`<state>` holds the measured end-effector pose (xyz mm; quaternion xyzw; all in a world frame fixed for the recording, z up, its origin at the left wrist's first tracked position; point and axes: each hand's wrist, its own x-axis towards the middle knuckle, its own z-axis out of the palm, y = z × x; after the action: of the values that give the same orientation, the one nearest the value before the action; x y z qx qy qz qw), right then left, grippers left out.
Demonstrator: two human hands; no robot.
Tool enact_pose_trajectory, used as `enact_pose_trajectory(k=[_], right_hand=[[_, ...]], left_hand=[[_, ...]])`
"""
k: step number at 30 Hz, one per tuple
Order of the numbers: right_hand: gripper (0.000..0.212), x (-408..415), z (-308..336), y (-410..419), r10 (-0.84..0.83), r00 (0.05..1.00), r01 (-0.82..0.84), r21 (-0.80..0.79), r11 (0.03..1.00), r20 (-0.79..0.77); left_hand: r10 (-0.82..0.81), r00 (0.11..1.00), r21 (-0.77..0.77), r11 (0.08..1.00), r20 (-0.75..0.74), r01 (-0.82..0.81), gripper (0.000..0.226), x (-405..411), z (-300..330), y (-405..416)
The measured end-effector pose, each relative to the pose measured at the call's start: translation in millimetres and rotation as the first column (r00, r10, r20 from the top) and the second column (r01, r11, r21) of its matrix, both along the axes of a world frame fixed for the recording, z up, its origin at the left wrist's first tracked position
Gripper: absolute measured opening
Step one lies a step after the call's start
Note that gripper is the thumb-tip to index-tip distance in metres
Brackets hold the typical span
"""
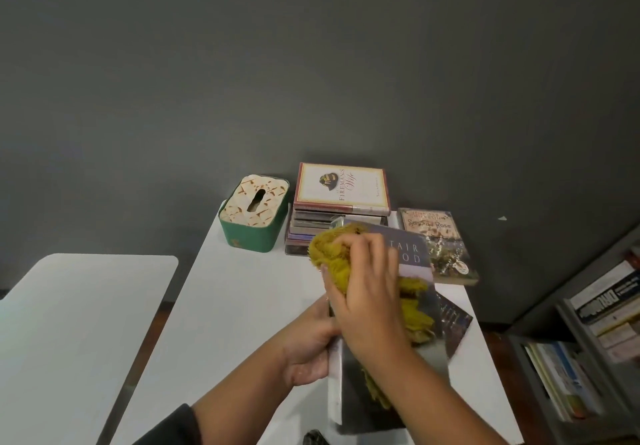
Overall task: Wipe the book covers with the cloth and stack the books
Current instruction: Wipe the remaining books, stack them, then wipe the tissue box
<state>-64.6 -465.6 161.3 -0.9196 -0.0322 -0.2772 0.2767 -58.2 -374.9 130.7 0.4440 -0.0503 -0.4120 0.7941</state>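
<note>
Hands share the work: left hand [308, 344] grips the grey book [415, 261], right hand [367, 292] clutches the yellow cloth [329, 247] against its cover.

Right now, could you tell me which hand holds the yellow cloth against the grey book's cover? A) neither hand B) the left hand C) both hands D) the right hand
D: the right hand grips the yellow cloth on the grey book, while the left hand holds the book's spine edge.

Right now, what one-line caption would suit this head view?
Right hand wipes a grey book with a yellow cloth; left hand steadies it.
</note>
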Motion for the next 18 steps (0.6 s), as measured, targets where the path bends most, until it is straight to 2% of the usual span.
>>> enact_pose_trajectory(k=[3, 5, 8, 11, 14, 17, 18], right_hand=[[0.036, 19, 9, -16, -0.037, 0.999, 0.037, 0.064, 0.997, 0.006], [0.034, 35, 13, -37, -0.140, 0.990, 0.140, 0.105, 0.985, -0.004], [0.034, 50, 14, -65, -0.302, 0.950, 0.312, 0.164, 0.936, -0.084], [0.035, 49, 10, -73, -0.376, 0.913, 0.403, 0.207, 0.891, -0.160], [0.039, 31, 5, -47, -0.311, 0.934, 0.337, 0.146, 0.930, -0.174], [0.038, 7, 0, -11, -0.114, 0.992, 0.118, 0.068, 0.991, -0.057], [0.038, 5, 1, -9, -0.091, 0.996, 0.092, 0.050, 0.995, -0.025]], left_hand=[[-0.042, 0.999, -0.018, 0.999, 0.010, 0.042, 0.060, 2, 5, 1], [-0.058, 0.998, -0.045, 0.997, 0.007, 0.059, 0.066, 2, 6, 4], [-0.075, 0.997, -0.033, 0.997, 0.036, 0.076, 0.077, 5, 7, 9], [-0.075, 0.996, -0.006, 0.997, 0.043, 0.075, 0.079, 6, 6, 11], [-0.036, 0.999, 0.007, 0.999, 0.013, 0.036, 0.079, 4, 5, 7], [0.018, 1.000, -0.018, 1.000, -0.006, -0.018, 0.077, 7, 5, 6], [0.026, 1.000, -0.028, 0.999, -0.007, -0.026, 0.076, 8, 6, 7]])
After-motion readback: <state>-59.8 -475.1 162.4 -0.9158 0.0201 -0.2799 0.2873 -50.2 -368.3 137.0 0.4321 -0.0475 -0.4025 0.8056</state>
